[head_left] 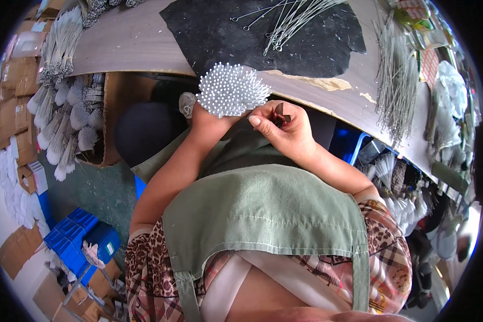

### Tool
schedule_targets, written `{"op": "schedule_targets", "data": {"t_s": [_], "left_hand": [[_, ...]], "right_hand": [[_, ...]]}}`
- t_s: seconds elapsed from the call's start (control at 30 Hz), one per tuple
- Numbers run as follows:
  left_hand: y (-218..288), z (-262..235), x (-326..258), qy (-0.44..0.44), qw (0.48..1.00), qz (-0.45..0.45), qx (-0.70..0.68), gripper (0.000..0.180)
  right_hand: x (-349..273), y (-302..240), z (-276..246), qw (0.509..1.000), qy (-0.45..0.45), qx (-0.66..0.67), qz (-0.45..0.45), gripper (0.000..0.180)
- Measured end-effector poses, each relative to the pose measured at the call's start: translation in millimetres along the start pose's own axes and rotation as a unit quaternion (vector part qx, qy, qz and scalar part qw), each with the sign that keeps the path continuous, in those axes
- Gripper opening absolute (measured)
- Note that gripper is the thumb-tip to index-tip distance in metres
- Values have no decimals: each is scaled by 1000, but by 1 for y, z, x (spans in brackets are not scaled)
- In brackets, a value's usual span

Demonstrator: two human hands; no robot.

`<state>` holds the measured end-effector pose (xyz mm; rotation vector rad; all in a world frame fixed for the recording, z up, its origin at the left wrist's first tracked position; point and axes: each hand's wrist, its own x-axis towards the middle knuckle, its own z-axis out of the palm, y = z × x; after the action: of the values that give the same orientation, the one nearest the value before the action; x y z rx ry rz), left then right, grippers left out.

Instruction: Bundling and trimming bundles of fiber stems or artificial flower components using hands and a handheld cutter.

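A thick bundle of thin white-tipped rods points up toward me, its tips fanned into a round head. My left hand is closed round the bundle just below that head, and the lower part is hidden. Close on its right, my right hand has its fingers curled, thumb toward the bundle. A small dark red-and-brown piece shows between those fingers; its kind is unclear. Both hands are over my green apron, at the front edge of the table.
A black mat on the table carries several looped wires. Wire bundles lie at the right. An open cardboard box with white brush bundles stands left, and blue crates stand lower left.
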<state>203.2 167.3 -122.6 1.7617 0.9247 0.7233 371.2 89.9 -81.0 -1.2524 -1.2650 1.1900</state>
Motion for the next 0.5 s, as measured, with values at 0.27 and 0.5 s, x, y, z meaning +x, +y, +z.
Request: {"op": "schedule_targets", "data": {"t_s": [0.27,0.5], "left_hand": [[-16,-1,2,-29,971,67,227,34],[-2,2,3,-1,971,94,218,35]], "right_hand": [[-3,-4,-3,997,-3,-44,-64,15],[2,-3,2,980,63,-94,-166,18]]}}
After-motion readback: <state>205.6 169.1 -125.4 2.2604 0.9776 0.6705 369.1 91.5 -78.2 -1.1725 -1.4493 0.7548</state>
